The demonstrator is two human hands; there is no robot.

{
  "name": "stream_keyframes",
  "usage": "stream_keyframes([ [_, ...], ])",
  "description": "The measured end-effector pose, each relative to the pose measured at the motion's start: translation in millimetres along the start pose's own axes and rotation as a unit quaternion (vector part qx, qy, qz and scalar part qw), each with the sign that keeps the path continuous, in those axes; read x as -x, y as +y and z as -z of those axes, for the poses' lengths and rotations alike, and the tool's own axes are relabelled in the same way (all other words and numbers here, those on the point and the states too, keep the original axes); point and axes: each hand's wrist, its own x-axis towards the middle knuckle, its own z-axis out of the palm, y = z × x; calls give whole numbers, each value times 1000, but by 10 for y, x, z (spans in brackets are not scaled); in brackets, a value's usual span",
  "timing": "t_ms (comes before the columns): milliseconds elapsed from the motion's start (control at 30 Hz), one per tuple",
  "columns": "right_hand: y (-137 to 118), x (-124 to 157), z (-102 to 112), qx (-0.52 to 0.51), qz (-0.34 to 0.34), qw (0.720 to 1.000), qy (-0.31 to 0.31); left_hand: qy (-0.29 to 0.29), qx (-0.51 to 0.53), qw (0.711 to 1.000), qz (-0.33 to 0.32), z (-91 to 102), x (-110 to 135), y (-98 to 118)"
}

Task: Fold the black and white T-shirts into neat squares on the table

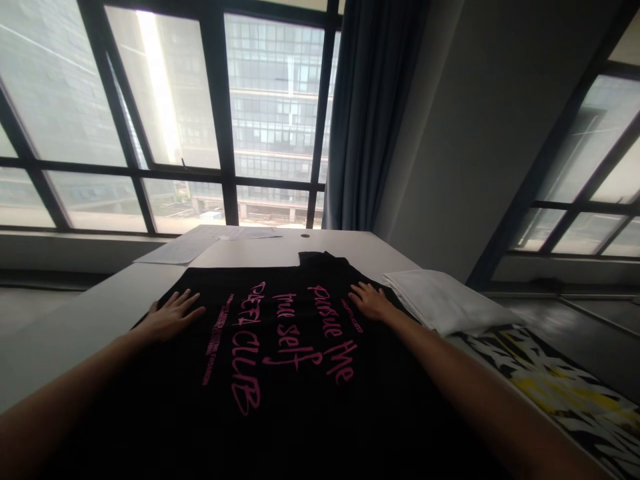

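A black T-shirt (280, 373) with pink lettering lies spread flat on a white table (100, 313), the print facing up. My left hand (173, 315) rests palm down on the shirt's left edge, fingers spread and flat. My right hand (370, 301) lies palm down on the shirt's right part near its far end, fingers stretched out. Neither hand holds anything. Both forearms reach across the shirt from the near edge.
A folded white cloth (445, 300) lies to the right of the shirt. A black, white and yellow patterned cloth (560, 387) lies nearer on the right. Paper sheets (185, 248) sit at the table's far left. Windows and a dark curtain (370, 113) stand behind.
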Motion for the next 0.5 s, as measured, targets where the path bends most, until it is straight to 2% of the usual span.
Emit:
stream_keyframes([
  [67,64,170,41,14,32,998,56,-5,17,1000,-4,72,112,11],
  [200,336,711,129,-21,100,988,117,10,76,992,-105,226,541,-201],
  [267,472,1007,162,-36,125,984,117,13,104,985,-134,331,778,-345],
  [367,592,1420,199,-59,170,978,102,6,120,984,-132,472,1102,-489],
  [467,650,1770,238,-73,197,975,71,-47,118,985,-117,500,1423,-513],
  [500,671,1869,252,-73,195,977,52,-46,109,987,-107,483,1534,-505],
])
